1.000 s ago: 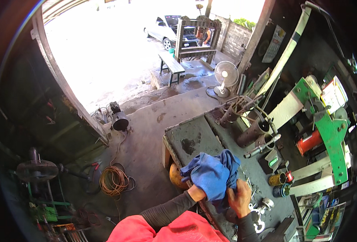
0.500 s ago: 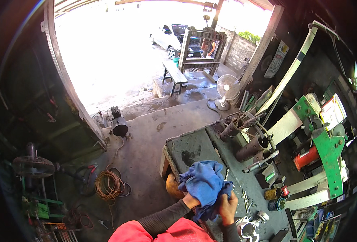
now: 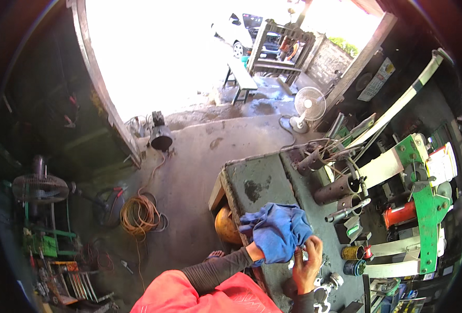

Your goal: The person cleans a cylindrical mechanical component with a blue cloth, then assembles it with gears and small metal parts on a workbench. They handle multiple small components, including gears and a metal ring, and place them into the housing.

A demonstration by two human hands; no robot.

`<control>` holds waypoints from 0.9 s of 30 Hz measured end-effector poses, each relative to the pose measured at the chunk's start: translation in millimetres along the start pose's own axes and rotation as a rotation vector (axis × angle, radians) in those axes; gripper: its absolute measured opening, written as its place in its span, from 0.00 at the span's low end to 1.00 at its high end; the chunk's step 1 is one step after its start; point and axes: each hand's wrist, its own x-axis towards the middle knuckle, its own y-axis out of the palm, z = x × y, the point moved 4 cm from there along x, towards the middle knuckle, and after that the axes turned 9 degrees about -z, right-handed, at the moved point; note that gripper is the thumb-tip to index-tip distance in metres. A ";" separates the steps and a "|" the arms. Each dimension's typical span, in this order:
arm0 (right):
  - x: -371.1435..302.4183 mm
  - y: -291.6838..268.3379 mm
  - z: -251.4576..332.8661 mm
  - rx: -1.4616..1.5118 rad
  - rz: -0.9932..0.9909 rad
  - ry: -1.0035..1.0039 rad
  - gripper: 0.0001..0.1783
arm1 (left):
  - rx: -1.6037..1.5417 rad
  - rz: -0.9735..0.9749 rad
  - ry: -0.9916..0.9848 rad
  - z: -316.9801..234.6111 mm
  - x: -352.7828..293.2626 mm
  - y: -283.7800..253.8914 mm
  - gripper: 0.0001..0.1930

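A crumpled blue cloth (image 3: 280,232) covers my left hand (image 3: 255,253), which holds it above the near part of the workbench (image 3: 241,182). The left fingers are hidden under the folds. Right at the cloth's edge, my right hand (image 3: 309,266) has its thumb and fingers curled together. Something small and shiny shows by these fingertips, too small to name. Just beyond the right wrist lies a silvery cast metal part (image 3: 322,298) with a round opening, and a smaller round metal piece (image 3: 336,280) sits beside it.
Upright metal tubes (image 3: 335,190) holding tools stand along the bench's right side, near a yellow can (image 3: 352,253) and a blue can (image 3: 354,267). A green-and-white steel frame (image 3: 429,224) rises at right. Coiled orange hose (image 3: 138,213) lies on the floor; a white fan (image 3: 309,107) stands ahead.
My right hand has come off the cloth's dark lower fold and turned upward beside it, fingers curled. The cloth now hangs more spread over my left hand. The whole view has shifted slightly.
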 end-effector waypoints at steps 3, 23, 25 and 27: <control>-2.2 -3.0 -11.9 0.007 0.228 0.045 0.07 | -0.043 -0.008 0.035 15.4 -13.3 5.0 0.25; -20.0 -3.0 15.6 -0.227 -0.008 0.103 0.09 | 0.229 0.051 0.331 -16.2 -12.9 11.8 0.24; -21.4 -4.6 12.3 -0.167 0.002 0.111 0.13 | 0.243 0.116 0.353 -21.1 -9.0 11.8 0.23; -24.0 -7.3 8.4 -0.064 0.008 0.144 0.15 | 0.204 0.066 0.336 -23.2 -4.4 12.6 0.22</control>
